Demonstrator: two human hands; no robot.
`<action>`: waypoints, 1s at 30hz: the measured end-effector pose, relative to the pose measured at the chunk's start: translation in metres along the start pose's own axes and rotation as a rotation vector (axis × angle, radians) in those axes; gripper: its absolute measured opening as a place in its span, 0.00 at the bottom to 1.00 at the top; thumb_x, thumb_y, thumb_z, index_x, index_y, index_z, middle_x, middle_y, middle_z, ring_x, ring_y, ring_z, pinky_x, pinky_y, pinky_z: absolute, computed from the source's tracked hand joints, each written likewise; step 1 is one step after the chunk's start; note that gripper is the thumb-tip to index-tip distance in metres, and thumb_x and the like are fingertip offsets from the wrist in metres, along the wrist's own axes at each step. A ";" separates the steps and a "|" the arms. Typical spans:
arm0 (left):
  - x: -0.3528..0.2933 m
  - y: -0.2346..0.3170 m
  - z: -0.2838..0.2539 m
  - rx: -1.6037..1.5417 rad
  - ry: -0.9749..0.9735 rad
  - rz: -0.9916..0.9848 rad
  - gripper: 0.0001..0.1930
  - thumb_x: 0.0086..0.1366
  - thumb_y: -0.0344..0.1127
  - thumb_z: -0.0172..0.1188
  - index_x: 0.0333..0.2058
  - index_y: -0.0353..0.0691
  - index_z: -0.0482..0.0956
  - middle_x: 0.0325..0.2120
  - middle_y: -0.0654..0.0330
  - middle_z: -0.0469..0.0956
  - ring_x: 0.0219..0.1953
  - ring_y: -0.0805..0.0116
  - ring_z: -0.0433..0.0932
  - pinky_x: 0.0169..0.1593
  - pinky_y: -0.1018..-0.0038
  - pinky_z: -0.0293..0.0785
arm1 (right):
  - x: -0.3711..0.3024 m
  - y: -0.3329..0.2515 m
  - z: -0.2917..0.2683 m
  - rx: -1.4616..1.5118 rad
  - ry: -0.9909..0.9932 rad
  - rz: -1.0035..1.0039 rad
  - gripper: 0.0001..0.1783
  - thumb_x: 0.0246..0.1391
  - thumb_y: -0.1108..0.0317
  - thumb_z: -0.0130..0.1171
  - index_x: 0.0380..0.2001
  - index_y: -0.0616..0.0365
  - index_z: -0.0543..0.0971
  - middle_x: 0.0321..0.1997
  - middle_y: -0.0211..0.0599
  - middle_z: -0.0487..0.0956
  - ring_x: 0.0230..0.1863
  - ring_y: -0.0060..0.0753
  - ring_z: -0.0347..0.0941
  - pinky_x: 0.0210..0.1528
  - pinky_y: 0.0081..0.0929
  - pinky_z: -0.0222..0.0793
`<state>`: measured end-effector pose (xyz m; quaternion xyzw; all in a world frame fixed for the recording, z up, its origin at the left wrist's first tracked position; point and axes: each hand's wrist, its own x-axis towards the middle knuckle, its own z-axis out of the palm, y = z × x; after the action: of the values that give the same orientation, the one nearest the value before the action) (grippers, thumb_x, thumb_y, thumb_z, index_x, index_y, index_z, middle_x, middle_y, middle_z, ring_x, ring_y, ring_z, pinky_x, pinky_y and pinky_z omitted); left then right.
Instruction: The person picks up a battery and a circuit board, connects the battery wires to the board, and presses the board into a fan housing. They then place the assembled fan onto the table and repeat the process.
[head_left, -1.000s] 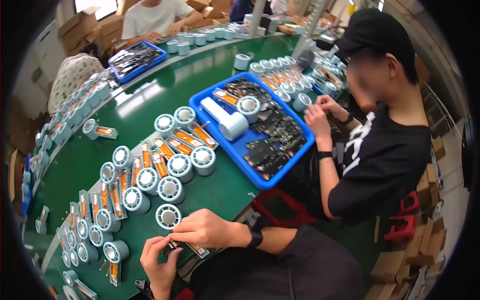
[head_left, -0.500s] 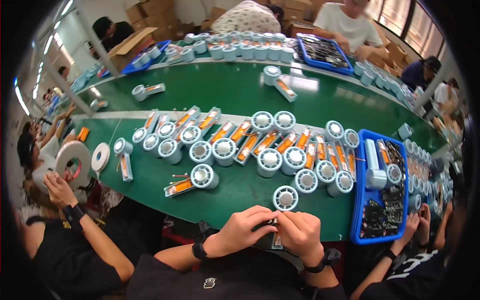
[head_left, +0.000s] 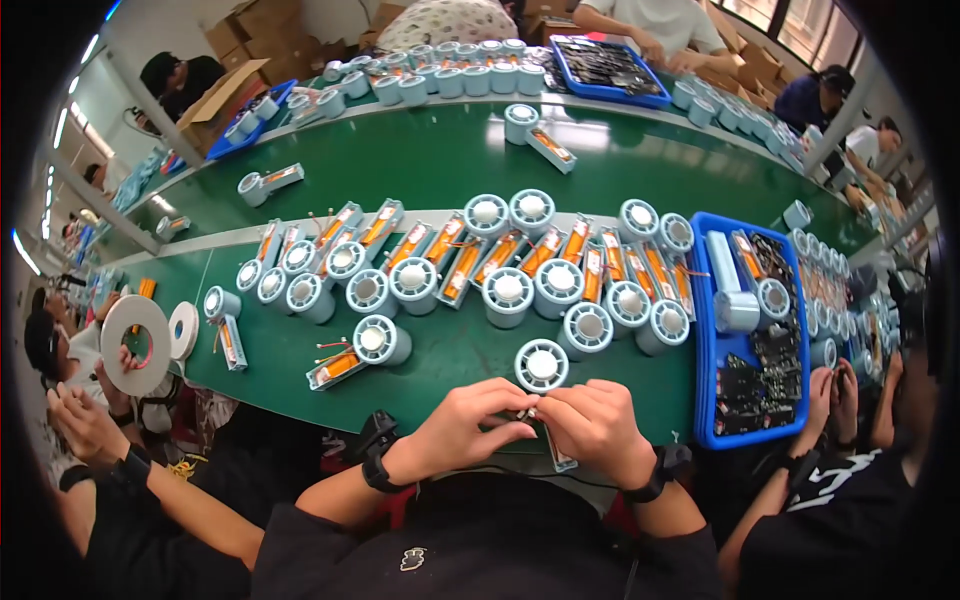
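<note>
In front of me, a light blue handheld fan has its round head at the far side of my hands. Its open handle runs toward me, partly covered by my fingers. My left hand is closed in a pinch on a small dark circuit board, mostly hidden by the fingertips. Close against it, my right hand is closed over the fan's handle, its thumb and forefinger meeting at the same small part. Whether wires run between board and handle cannot be seen.
Several fans with orange batteries in open handles, such as one fan, stand on the green table. A blue tray of dark boards is at right. White tape rolls are at left. Co-workers sit on both sides, their arms near mine.
The whole view has shifted, so table and fans appear higher and further left. My fingertips have drawn together on the small board, and less of its dark surface shows.
</note>
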<state>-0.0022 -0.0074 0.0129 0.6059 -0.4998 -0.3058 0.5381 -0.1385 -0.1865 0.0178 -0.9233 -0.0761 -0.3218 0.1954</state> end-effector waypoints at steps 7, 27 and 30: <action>0.009 -0.008 -0.001 0.060 0.005 0.110 0.17 0.64 0.27 0.69 0.52 0.34 0.82 0.43 0.54 0.83 0.43 0.60 0.85 0.42 0.70 0.82 | 0.000 -0.010 0.003 -0.045 0.025 -0.028 0.05 0.46 0.73 0.66 0.29 0.54 0.80 0.25 0.26 0.76 0.21 0.29 0.71 0.23 0.29 0.61; 0.001 -0.003 0.004 -0.002 -0.016 -0.066 0.13 0.66 0.26 0.67 0.48 0.32 0.81 0.42 0.56 0.82 0.43 0.68 0.85 0.43 0.71 0.83 | -0.011 0.001 0.008 0.025 0.036 0.061 0.08 0.45 0.69 0.72 0.26 0.50 0.80 0.27 0.27 0.81 0.23 0.30 0.76 0.24 0.26 0.67; 0.011 0.001 0.005 -0.057 -0.022 -0.109 0.13 0.66 0.25 0.68 0.48 0.31 0.81 0.42 0.56 0.83 0.43 0.68 0.84 0.43 0.72 0.82 | -0.005 0.005 -0.002 -0.017 0.043 0.062 0.08 0.47 0.68 0.70 0.25 0.49 0.77 0.24 0.26 0.76 0.23 0.28 0.75 0.25 0.27 0.65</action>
<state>-0.0034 -0.0189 0.0148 0.6132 -0.4630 -0.3555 0.5322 -0.1418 -0.1922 0.0148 -0.9197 -0.0402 -0.3361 0.1989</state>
